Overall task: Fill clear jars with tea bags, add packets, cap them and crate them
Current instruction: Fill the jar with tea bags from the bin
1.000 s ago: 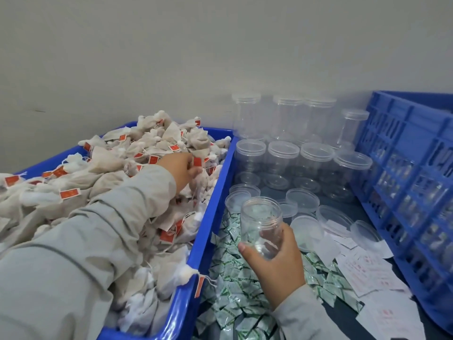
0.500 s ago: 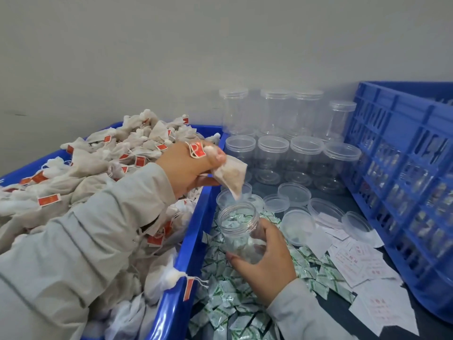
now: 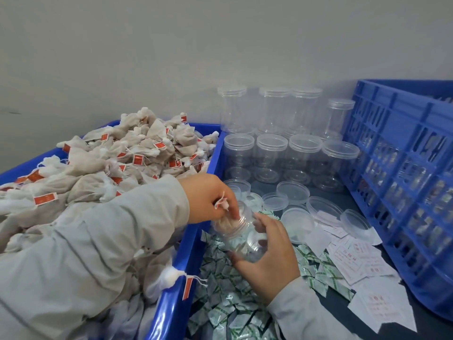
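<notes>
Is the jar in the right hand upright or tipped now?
Tipped. The jar leans with its open mouth toward the left hand, which pushes a tea bag in; the right hand grips its base.

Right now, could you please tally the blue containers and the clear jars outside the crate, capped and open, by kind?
Blue tea bag bin: 1
Blue slotted crate: 1
Capped clear jars by the wall: 8
Open clear jar, held by the right hand while the left hand puts a tea bag in: 1
Total: 11
</notes>
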{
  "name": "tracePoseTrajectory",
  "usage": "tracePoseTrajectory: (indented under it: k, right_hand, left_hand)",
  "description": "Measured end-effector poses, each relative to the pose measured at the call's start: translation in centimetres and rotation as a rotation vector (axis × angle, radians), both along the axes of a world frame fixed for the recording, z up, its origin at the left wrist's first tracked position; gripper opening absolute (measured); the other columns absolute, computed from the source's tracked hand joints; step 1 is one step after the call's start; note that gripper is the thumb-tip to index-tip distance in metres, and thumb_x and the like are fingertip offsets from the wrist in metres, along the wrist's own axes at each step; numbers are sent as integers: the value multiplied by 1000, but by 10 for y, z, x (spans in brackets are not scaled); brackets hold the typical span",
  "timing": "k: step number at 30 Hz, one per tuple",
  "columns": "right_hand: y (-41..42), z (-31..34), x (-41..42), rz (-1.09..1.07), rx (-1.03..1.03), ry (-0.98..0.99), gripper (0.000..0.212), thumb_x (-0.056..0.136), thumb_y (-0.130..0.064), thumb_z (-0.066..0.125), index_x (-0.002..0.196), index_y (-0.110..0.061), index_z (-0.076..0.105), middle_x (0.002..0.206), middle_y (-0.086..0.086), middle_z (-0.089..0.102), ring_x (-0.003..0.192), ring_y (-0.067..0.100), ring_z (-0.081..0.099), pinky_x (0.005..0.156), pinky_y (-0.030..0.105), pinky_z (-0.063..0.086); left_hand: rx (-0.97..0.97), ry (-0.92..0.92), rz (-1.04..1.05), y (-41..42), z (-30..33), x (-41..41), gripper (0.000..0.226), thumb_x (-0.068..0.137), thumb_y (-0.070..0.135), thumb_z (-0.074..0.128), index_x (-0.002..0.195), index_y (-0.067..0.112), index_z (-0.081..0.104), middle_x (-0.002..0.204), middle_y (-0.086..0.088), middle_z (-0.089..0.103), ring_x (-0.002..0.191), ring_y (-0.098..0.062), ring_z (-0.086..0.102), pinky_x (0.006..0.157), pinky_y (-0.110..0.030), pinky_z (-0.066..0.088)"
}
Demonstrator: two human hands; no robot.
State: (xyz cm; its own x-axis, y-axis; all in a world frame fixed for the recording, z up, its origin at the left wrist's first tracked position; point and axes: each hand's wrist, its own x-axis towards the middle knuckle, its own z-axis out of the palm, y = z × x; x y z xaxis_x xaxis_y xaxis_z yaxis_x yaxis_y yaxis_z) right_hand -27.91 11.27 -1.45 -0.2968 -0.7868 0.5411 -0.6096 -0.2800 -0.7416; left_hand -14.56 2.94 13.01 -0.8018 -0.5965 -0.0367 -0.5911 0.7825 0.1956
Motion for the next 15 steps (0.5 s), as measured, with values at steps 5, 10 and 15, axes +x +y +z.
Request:
tracePoseTrajectory:
  k: [5,10,15]
  right_hand:
    - [1,3,-3,-12,-16,17,75,54,-23,86,120,-22,51,104,-14,49,97,-2,48,79,10,42]
    - [3,8,-4,-27,15,-83,86,54,-33,84,129,-35,41,105,-17,50,98,-7,48,71,5,39]
    - [4,9,-10,-61,77,-142,79,58,-28,86,119,-38,37,102,-13,54,94,2,55,82,22,48]
  left_hand:
    - [-174,-74,-55,4,-7,-11,27,90,22,52,112,32,64,90,8,60,94,-16,57,73,-16,33]
    - [-131,244,48,-5,-1,-1,38,75,26,73,113,30,65,84,20,57,75,-4,53,69,-1,32]
    - [-206,224,325,-41,7,23,34,77,31,73,109,26,64,95,11,62,78,-9,54,72,-17,35]
